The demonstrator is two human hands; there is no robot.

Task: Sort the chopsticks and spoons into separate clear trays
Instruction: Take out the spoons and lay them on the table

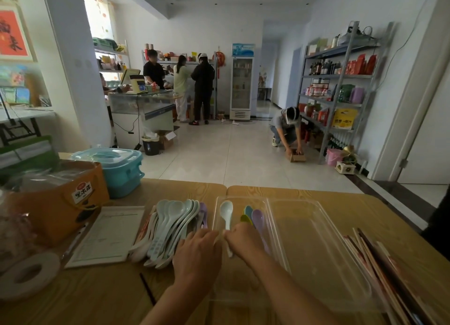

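On a table (97, 295), a spoon pile (170, 222) fans at eleven o'clock from the left hand (197, 254), which lies knuckles-up at the rim of a tray (215, 210) (its grip cannot be told). The right hand (243, 239) pinches the handle of a white spoon (226, 211) lying in that tray, coloured spoons (255, 217) at its one o'clock. A second tray (316, 227) and chopsticks (379, 263) lie at three o'clock.
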